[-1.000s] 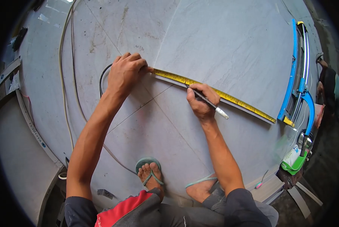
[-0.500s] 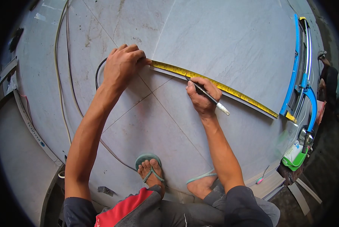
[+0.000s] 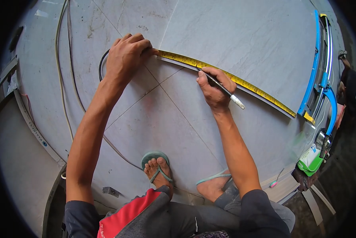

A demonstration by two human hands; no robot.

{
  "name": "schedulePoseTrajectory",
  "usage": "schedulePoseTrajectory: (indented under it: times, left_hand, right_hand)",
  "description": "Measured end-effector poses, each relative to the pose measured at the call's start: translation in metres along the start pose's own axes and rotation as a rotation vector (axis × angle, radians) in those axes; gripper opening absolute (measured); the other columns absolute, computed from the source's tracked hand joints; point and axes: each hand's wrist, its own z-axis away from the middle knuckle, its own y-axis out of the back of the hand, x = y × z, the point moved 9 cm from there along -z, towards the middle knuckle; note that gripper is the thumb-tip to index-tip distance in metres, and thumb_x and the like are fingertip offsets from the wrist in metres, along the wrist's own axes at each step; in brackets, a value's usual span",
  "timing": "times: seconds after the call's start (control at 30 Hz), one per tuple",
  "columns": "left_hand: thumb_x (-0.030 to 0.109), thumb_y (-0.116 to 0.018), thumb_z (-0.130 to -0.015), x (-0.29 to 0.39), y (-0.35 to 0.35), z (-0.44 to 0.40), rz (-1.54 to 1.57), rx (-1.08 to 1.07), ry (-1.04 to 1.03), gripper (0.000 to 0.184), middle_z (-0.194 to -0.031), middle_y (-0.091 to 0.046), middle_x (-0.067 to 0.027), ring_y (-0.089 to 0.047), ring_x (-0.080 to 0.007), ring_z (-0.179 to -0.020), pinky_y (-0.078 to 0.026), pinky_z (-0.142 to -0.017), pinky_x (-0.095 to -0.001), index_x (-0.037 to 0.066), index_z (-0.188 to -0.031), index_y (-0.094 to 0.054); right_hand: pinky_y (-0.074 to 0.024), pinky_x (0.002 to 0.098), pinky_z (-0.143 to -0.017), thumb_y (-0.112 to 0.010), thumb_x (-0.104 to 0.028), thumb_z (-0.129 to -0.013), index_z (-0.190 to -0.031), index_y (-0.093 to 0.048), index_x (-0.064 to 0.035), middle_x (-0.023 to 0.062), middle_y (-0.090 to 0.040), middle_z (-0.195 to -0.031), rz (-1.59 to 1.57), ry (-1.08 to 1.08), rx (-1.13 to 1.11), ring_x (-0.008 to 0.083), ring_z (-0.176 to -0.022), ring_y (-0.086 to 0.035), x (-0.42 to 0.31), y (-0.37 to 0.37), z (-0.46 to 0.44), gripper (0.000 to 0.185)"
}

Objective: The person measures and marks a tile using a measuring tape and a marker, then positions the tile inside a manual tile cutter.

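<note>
A yellow tape measure (image 3: 261,93) is stretched along the near edge of a large grey tile (image 3: 241,35). My left hand (image 3: 126,55) is closed at the tape's left end, fingers curled over it; whatever part of the tape lies under the palm is hidden. My right hand (image 3: 217,89) pinches a black marker with a white end (image 3: 235,100). Its tip points up and left and meets the tape's lower edge, near the middle of the pulled-out length. The tape's right end reaches close to a blue tile cutter (image 3: 307,79).
Cables (image 3: 61,59) run over the tiled floor at left. A green-and-white container (image 3: 311,160) sits below the cutter, near a small pink-handled tool (image 3: 274,183). A small dark block (image 3: 111,192) lies at lower left. My sandalled feet (image 3: 158,168) are close to me.
The view has shifted slightly, so both hands and the tape's left part appear higher. The marker tip stays at the tape's edge, and both grips look the same.
</note>
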Motion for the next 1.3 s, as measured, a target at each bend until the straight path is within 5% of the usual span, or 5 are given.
schedulePoseTrajectory:
  times: [0.9,1.3]
  left_hand:
    - [0.029,-0.069,-0.081,0.002,-0.004,0.002,-0.032,0.043,-0.045,0.022,-0.083,-0.063,-0.0013,-0.059,-0.0210,-0.082,-0.048,-0.076,-0.0357,0.007,-0.081,-0.068]
    - [0.030,-0.068,-0.082,0.003,-0.003,0.001,-0.032,0.025,-0.026,0.023,-0.083,-0.064,-0.0006,-0.060,-0.0205,-0.083,-0.048,-0.077,-0.0360,0.007,-0.080,-0.068]
  right_hand:
    - [-0.0515,0.0223,-0.056,-0.071,-0.005,-0.078,-0.084,-0.068,0.0018,0.0071,-0.067,-0.066,0.044,0.050,-0.019,0.0121,-0.060,-0.066,-0.007,0.001,0.001,0.010]
    - [-0.0483,0.0251,-0.049,-0.070,-0.005,-0.072,-0.076,-0.065,-0.0037,0.0069,-0.064,-0.064,0.037,0.107,-0.034,0.0152,-0.054,-0.062,-0.017,0.002,-0.002,0.007]
